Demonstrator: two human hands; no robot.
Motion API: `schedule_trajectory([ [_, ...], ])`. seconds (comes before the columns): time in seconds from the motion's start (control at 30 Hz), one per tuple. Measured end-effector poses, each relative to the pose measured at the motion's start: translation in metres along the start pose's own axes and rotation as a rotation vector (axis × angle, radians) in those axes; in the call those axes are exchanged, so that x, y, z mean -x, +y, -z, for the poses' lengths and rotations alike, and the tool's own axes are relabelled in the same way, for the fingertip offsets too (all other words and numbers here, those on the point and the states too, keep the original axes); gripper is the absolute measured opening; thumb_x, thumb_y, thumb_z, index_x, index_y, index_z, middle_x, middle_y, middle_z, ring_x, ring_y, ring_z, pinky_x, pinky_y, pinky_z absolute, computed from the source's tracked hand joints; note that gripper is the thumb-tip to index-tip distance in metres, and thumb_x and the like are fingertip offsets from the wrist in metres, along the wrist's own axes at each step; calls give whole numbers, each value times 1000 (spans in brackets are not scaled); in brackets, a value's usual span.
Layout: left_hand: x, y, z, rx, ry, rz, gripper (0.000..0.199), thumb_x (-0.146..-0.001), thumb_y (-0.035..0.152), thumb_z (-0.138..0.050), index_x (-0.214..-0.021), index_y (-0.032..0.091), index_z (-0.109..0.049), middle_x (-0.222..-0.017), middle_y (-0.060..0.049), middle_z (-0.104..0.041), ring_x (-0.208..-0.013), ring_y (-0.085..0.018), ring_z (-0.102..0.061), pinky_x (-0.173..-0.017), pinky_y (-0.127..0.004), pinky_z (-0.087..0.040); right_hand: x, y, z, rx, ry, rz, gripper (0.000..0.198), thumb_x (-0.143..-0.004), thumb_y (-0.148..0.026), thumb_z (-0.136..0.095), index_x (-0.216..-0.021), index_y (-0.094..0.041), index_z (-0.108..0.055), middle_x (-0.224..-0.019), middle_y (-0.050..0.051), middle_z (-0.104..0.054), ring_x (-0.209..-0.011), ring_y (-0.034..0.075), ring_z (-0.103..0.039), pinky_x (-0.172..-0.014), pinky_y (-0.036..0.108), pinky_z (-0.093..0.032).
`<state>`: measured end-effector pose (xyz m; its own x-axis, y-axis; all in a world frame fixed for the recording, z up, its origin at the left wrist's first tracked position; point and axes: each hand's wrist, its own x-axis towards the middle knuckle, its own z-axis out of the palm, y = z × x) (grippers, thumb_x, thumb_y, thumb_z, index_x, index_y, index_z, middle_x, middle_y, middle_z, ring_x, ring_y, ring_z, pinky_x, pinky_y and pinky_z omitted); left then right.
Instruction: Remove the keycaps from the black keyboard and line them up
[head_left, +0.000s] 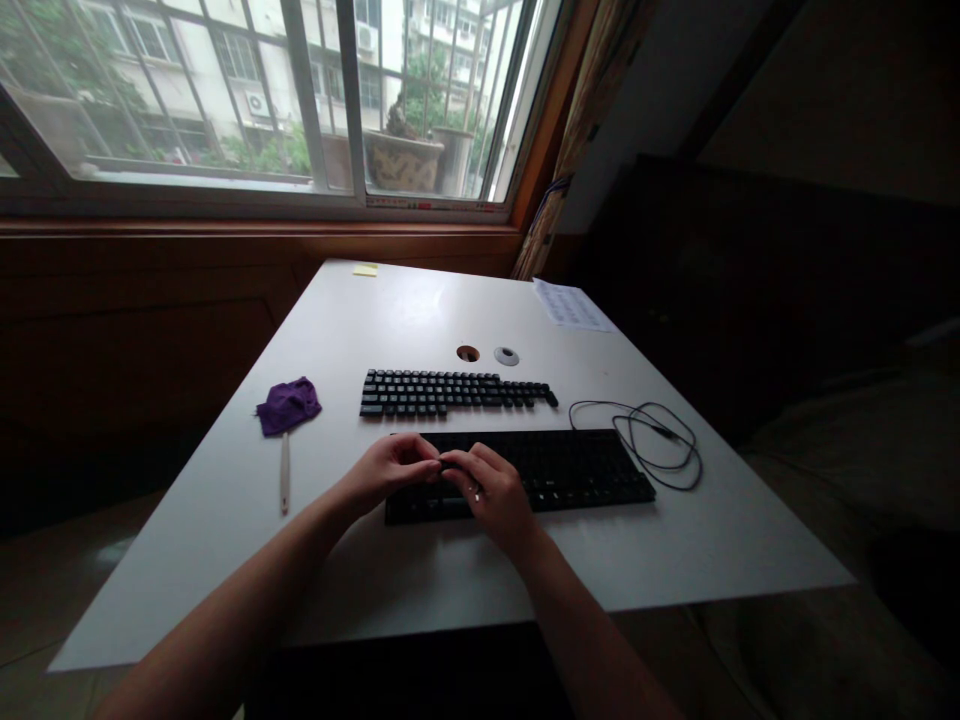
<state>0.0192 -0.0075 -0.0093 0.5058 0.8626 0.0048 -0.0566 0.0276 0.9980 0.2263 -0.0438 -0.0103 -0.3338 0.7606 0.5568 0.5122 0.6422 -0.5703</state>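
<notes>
Over the left part of a black keyboard [577, 470], my left hand [401, 465] and my right hand [487, 490] meet at the fingertips. Both are closed in a pinch on a small dark piece [443, 463], by its look a keycap, mostly covered by the fingers. A ring shows on my right hand. Just beyond the keyboard base, loose black keycaps [427, 392] lie in rows, set out like a keyboard layout. The base under my hands is partly hidden by them, and its key positions are too dark to make out well.
Left on the white table [247, 590] lie a purple cloth [289, 405] and a pale-handled tool [285, 475]. A coiled black cable [671, 470] is at right. Farther back are a cable hole [468, 354], its round cover [507, 356], papers [574, 305] and a yellow notepad [365, 270].
</notes>
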Motion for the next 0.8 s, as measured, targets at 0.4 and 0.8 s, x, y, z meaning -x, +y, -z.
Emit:
schedule_trajectory([
  [0.4, 1, 8, -1, -101, 12, -46, 33, -83, 43, -72, -74, 11, -67, -78, -7, -69, -72, -16, -59, -67, -26, -44, 0, 0, 0, 11, -5, 4, 22, -98, -31, -56, -112, -21, -70, -81, 3, -59, -76, 16, -59, -69, 26, -50],
  [0.8, 0, 5, -2, -75, 23, -30, 32, -83, 43, -72, -80, 11, -69, -71, -4, -67, -67, -14, -58, -64, -24, -44, 1, 0, -1, -9, 8, -11, 20, -97, -30, -58, -111, -21, -70, -81, 3, -58, -75, 15, -58, -70, 26, -49],
])
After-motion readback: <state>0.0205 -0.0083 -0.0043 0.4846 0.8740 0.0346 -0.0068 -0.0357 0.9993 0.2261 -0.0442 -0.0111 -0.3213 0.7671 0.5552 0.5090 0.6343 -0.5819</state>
